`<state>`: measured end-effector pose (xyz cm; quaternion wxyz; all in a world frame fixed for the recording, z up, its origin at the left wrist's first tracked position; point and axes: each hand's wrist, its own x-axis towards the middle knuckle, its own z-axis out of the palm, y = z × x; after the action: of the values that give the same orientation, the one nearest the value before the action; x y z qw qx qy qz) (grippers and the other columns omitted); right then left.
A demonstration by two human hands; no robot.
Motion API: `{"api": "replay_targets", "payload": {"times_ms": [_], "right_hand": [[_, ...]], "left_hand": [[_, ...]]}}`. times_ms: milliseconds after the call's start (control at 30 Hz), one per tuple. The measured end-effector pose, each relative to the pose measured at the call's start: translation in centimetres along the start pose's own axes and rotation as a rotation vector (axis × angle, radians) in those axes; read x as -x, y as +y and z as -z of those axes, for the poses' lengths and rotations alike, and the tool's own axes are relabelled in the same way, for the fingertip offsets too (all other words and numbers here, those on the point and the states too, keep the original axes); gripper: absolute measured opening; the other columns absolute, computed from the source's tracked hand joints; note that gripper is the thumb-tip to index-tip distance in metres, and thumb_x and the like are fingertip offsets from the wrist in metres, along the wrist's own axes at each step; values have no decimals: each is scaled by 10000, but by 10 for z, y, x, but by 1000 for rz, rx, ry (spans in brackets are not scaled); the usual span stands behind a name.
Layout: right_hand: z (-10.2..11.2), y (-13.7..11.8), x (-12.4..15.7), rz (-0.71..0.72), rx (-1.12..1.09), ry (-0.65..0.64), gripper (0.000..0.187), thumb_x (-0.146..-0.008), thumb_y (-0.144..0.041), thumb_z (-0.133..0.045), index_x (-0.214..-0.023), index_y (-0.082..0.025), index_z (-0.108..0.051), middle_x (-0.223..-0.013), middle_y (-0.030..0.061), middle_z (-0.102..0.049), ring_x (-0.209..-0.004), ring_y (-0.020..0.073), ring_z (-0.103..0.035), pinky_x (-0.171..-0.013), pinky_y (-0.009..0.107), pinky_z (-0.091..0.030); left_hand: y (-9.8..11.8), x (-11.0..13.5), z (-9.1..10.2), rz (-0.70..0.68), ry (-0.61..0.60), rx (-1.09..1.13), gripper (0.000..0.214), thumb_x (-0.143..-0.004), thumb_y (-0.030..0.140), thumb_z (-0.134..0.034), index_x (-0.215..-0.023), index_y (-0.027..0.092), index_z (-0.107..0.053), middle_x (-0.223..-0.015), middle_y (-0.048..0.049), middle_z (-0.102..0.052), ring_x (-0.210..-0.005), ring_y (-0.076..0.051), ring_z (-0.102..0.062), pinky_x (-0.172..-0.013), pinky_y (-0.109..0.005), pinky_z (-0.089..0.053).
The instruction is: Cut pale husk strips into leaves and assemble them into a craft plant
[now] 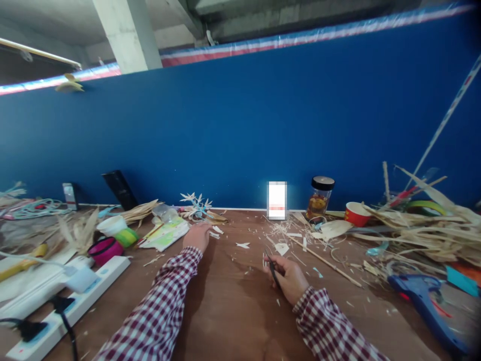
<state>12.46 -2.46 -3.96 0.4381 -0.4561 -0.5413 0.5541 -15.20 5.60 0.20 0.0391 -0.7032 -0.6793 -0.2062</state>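
Note:
My left hand (197, 236) reaches palm down to the far part of the brown table, fingers stretched out beside small pale cut strips (215, 231). Its fingertips are at these strips; whether they touch is too small to tell. Just behind it stands a little spray of pale pointed petals (201, 204) on thin stems. Nearer to me, my right hand (288, 277) is closed around a slim dark tool (275, 276) that looks like tweezers, its tip pointing away. Between the hands lies a pale star-like cutout (242, 245), and a pale cut piece (281, 248) rests beyond the tool's tip.
At left are a white power strip (84, 293), a magenta cup-shaped thing (105, 250) and a painted sheet (165, 235). At right are a blue glue gun (424, 301), dried husks (424, 230), a red paper cup (356, 214) and a lidded jar (320, 198). A blue partition (240, 125) stands behind.

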Motion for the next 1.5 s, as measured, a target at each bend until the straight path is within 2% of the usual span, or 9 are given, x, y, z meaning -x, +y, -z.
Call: {"api": "replay_targets", "payload": {"times_ms": [167,367,467,600,833,967,1133,1500], "right_hand": [[0,4,-3,4,-16,-13,359,-648,-364,-623,-956,-185,-577,-542,-56,-489,-423,86,-418,-402,205,-396],[1,15,-8,57,35,-10,345,-662,-356,-603,-967,-198,-580,-552,-47,-508,-429,92,-440,-407,210,-413],[2,14,-7,64,91,-7,349,-671,-357,-591,-982,-200,-582,-546,-46,-514,-419,95,-447,-391,208,-406],[3,9,-5,82,158,0,354,-675,-360,-584,-989,-197,-592,-554,-36,-542,-447,111,-486,-416,219,-425],[3,6,-3,123,286,32,316,-702,-338,-550,-980,-201,-606,-648,4,-615,-521,135,-541,-438,222,-435],[3,6,-3,136,300,27,316,-706,-332,-541,-986,-198,-602,-641,4,-614,-515,135,-539,-426,219,-432],[3,4,-2,155,345,45,306,-717,-331,-529,-980,-193,-603,-636,4,-617,-527,138,-548,-444,223,-433],[6,-2,1,175,417,52,304,-711,-334,-541,-963,-181,-615,-626,7,-616,-564,153,-567,-504,247,-438]], "left_hand": [[2,-15,-9,-84,-116,-44,384,-741,66,-425,-1051,204,-606,-1135,-41,-589,-1080,-190,-472,-963,-311,-299],[7,-11,-17,-43,-214,-91,246,-756,204,-488,-932,237,-656,-998,-38,-650,-949,-199,-557,-852,-299,-392],[10,-5,-17,-34,-226,-93,228,-761,240,-489,-917,239,-654,-982,-29,-651,-917,-184,-573,-816,-274,-411],[10,1,-13,-32,-218,-98,253,-756,183,-482,-953,225,-636,-1036,-29,-624,-918,-159,-569,-832,-248,-401],[8,7,-4,-54,-226,-139,254,-778,195,-455,-953,198,-639,-1041,-69,-614,-961,-190,-551,-861,-290,-385],[12,15,-4,-109,-271,-153,285,-755,173,-480,-987,234,-633,-1072,-41,-615,-1007,-181,-532,-894,-279,-364],[16,25,-2,-116,-287,-172,286,-783,193,-437,-982,244,-635,-1106,-25,-605,-1045,-179,-512,-922,-284,-344],[25,42,11,-119,-320,-210,289,-774,239,-445,-1011,254,-609,-1071,-37,-614,-996,-207,-540,-860,-311,-392]]}}
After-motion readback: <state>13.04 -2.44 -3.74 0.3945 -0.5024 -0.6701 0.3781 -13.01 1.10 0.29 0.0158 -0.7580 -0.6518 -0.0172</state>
